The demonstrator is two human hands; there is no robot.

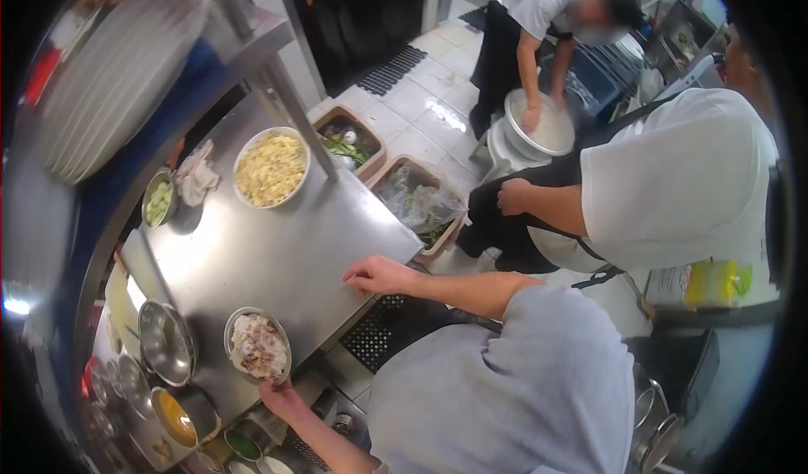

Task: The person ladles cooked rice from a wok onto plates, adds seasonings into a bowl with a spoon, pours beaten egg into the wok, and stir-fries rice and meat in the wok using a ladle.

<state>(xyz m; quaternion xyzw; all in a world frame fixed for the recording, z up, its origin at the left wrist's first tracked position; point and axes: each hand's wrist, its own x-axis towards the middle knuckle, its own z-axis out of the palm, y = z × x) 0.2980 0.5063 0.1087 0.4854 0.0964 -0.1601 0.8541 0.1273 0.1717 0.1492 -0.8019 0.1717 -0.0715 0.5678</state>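
My left hand (282, 397) grips the near rim of a metal bowl (289, 358), its fingers partly hidden by the rim. Inside the bowl lies a pale, chunky food mixture (257, 345) with reddish-brown bits on top. My right hand (370, 274) is held over the edge of the steel table (286, 259), apart from the bowl. Its fingers are loosely bent and spread, with nothing in them.
A white bowl of yellowish chopped food (271, 169), a cloth (196, 175) and a small bowl of green pieces (158, 202) stand farther along the table. Metal bowls (166, 342) line the left. Waste bins (352, 142) and two co-workers (673, 184) are beyond the table.
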